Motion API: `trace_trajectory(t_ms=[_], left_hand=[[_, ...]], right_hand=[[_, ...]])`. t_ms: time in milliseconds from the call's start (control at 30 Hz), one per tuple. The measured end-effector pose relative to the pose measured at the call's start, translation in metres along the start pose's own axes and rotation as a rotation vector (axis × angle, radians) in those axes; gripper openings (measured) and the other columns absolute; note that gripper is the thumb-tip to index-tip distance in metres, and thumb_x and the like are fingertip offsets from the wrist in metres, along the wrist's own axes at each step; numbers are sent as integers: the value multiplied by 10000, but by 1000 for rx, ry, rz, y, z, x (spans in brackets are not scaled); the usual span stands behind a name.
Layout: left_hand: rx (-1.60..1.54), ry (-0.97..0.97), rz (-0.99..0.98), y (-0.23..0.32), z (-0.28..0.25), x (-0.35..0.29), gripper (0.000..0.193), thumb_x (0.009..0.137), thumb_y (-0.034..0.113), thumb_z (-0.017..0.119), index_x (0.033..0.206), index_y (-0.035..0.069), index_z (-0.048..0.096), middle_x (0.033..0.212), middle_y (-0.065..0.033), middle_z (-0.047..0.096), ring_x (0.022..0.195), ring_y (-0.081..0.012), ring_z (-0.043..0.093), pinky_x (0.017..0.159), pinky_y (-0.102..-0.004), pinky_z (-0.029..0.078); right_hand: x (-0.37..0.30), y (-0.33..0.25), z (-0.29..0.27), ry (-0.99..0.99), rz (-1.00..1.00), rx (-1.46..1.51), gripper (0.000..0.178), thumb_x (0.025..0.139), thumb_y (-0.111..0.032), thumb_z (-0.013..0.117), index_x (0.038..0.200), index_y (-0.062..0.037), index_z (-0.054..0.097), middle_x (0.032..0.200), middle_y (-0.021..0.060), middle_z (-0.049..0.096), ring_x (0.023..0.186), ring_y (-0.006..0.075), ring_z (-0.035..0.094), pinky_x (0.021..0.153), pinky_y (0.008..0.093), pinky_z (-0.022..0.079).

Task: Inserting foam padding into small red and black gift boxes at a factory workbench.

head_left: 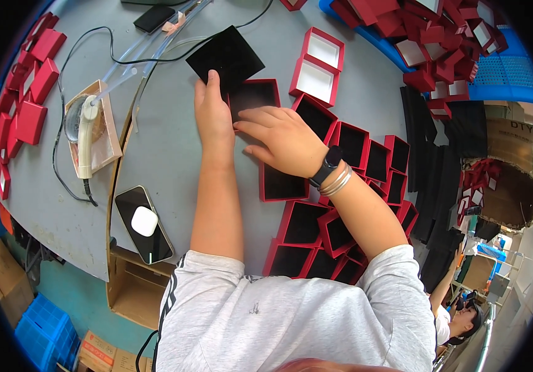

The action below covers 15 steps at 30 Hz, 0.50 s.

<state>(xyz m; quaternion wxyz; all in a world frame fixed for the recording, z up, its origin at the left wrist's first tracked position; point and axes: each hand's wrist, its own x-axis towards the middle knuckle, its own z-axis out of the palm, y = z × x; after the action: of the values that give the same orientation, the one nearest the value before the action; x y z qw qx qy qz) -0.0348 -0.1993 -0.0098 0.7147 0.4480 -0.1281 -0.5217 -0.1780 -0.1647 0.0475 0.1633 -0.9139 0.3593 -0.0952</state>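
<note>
My left hand (215,118) is closed on a black square pad (229,59), its thumb on the near edge and the other fingers mostly hidden. Just right of it lies an open red box (263,93) with a dark inside. My right hand (288,139) reaches across the near side of this box, fingers stretched out to the left; nothing shows in its grasp. Under the right wrist is another red box (282,185) with a black lining. More black-lined red boxes (304,223) crowd beneath and beside my right forearm.
Two white-lined boxes (319,65) stand beyond. Black strips (425,186) lie at right, near a blue crate (502,80) and heaped red boxes. A glue gun (86,136) with a cord, a phone (142,229) and closed red boxes (31,121) are left. Someone (452,319) works far right.
</note>
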Motion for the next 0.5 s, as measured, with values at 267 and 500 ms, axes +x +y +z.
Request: trace_trajectory(t_ms=[267,500], left_hand=[[14,-74,-17,-2,-6,0,553,1009,362,548,1344,-73,481,1301,-128,542,1194,-190,469,1047,-305,346],[0,-7,26,-2,0,0,308,1034,247,517,1215,1,561,1172,-78,632,1071,-188,587,945,-327,449]], right_hand=[[9,5,15,23,-14,-9,519,762,-222,779,1229,-79,603,1362,141,544,1308,344,474,1056,444,405],[22,5,29,80,67,-20,787,723,-289,804,1373,10,478,1474,218,441,1386,387,397,1093,448,382]])
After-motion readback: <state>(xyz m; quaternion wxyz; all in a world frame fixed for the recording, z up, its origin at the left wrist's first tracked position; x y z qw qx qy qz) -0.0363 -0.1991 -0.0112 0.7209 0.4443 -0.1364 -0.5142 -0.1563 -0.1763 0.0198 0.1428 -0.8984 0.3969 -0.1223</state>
